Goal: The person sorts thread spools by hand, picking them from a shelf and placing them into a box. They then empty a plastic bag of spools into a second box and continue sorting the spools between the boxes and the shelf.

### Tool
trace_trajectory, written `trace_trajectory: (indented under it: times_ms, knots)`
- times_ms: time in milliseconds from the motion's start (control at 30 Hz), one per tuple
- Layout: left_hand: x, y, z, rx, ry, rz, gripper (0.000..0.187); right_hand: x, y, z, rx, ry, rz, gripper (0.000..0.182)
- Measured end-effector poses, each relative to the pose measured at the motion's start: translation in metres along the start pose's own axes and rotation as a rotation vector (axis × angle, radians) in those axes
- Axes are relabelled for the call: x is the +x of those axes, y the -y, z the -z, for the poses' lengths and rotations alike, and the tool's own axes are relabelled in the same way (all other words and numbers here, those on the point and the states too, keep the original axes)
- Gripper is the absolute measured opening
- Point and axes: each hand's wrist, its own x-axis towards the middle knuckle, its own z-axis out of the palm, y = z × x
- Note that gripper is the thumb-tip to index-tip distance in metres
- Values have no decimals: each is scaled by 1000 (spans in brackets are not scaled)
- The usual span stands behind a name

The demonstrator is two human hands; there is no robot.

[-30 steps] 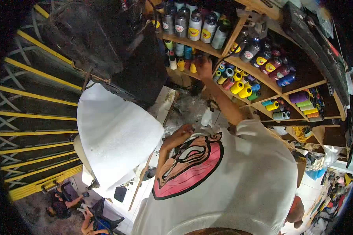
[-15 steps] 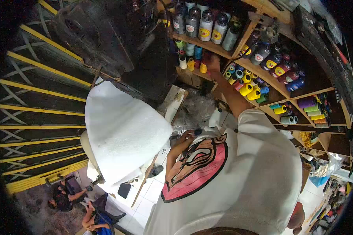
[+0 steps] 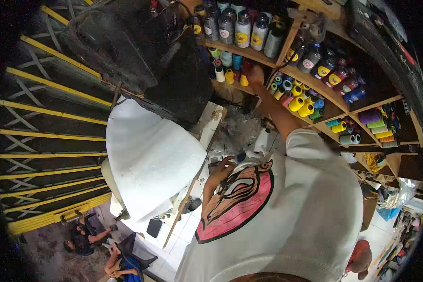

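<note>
My right hand [image 3: 255, 75] reaches up into the lower shelf of a wooden thread rack, its fingers dim in shadow. Right beside it stands a yellow thread spool [image 3: 244, 81], with another yellow spool [image 3: 229, 76] and a white spool [image 3: 219, 74] to the left. In front of my shirt, my left hand [image 3: 224, 168] is held close with its fingers curled. A small dark blue thing [image 3: 240, 157] shows right by those fingertips; what the hand grips I cannot tell. A white sheet [image 3: 155, 160] drapes over the table left of this hand.
Large thread cones [image 3: 242, 34] line the upper shelf [image 3: 239, 50]. Yellow spools [image 3: 296, 103] lie stacked in the right compartment. A black bag-like bulk [image 3: 127, 51] hangs upper left beside a yellow folding gate [image 3: 51, 136]. People sit at lower left, near a person's arm [image 3: 101, 235].
The whole view has shifted slightly. My right hand stays at the same spot by the yellow spool, and my left hand remains close to my shirt.
</note>
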Motion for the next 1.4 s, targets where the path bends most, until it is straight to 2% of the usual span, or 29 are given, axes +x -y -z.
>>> trace_trajectory:
  times_ms: [100,167,200,267,333,400,433,500,533,600,667,733,767,900,967,1000,1067,1133,1200,1267,1300,1333,1400]
  knots:
    - [-1,1,-1,9,-6,-3,45,-34,36,24,-31,62,-208,36]
    - [-1,1,0,21,-11,-6,44,-57,22,1,9,49,-173,37]
    - [0,3,0,23,-16,-15,44,-81,31,1,-25,-69,-27,38]
    - [2,5,2,28,-28,-35,43,-140,54,4,70,-86,102,37]
    - [6,9,1,14,-50,-68,43,-187,69,13,-20,232,108,36]
    - [7,12,2,1,-64,-108,42,-225,73,15,-59,483,-14,39]
    - [5,7,1,18,-85,-126,42,-244,77,18,131,515,-157,37]
    - [-22,-40,-18,184,-203,-123,39,-274,79,28,338,518,10,32]
    - [-24,-39,-18,163,-228,-90,39,-283,79,34,436,517,99,30]
    - [-26,-31,-14,121,-281,-26,39,-289,85,40,377,531,103,33]
    - [-34,-31,-13,139,-259,-90,39,-296,93,52,361,628,17,37]
    - [-49,-43,-24,98,-287,-101,40,-308,105,66,373,604,34,37]
    - [-51,-28,-23,103,-296,-190,39,-317,112,72,380,593,42,37]
    - [-78,-27,-45,243,-308,-269,33,-370,122,79,568,536,35,36]
    - [-86,-20,-62,130,-279,-278,31,-405,118,80,618,500,46,38]
    - [-92,-18,-71,72,-258,-276,30,-421,118,85,646,529,-11,38]
    - [-103,-19,-89,174,-216,-193,26,-454,111,106,691,587,-133,37]
    - [-105,-12,-107,286,-160,-173,25,-483,96,123,622,497,-128,35]
    - [-105,-6,-126,253,-77,-210,26,-511,84,138,639,393,-124,34]
    - [-104,1,-147,214,-5,-234,26,-533,74,150,636,235,-140,37]
    - [-108,-13,-161,300,33,-183,26,-541,68,158,630,158,-146,40]
    - [-104,-11,-168,358,69,-215,26,-549,67,172,621,84,-154,43]
    - [-95,-5,-184,453,147,-283,26,-565,66,189,677,-70,-303,52]
